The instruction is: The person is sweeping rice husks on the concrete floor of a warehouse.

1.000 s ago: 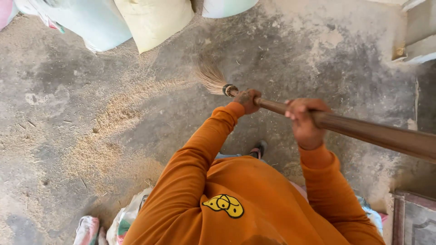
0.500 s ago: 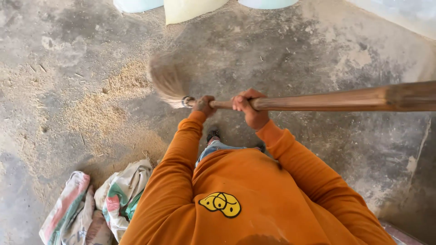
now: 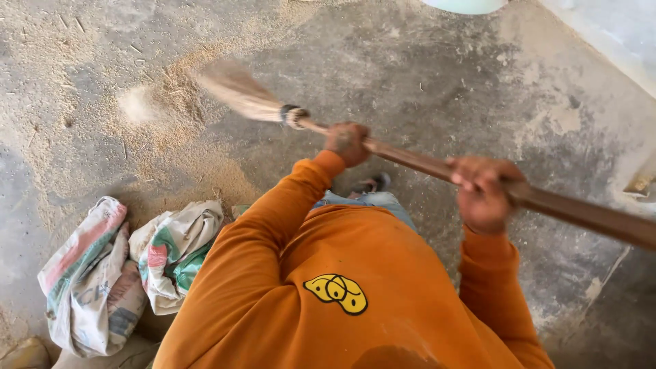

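2 hands, left hand (image 3: 348, 143) and right hand (image 3: 484, 192), grip the broom (image 3: 410, 158), bristles beyond the left.

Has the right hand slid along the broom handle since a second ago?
Yes. The right hand now sits farther up the broom handle, away from the left hand near the bristles.

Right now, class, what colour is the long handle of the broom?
Reddish-brown wood, the broom handle; seen best in the head view.

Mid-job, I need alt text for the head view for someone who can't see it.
Seen from above, a person in an orange sweatshirt grips a wooden-handled broom with both hands, left hand near the bristles, right hand further back. The bristles blur over sawdust on a concrete floor; crumpled sacks lie to the left.
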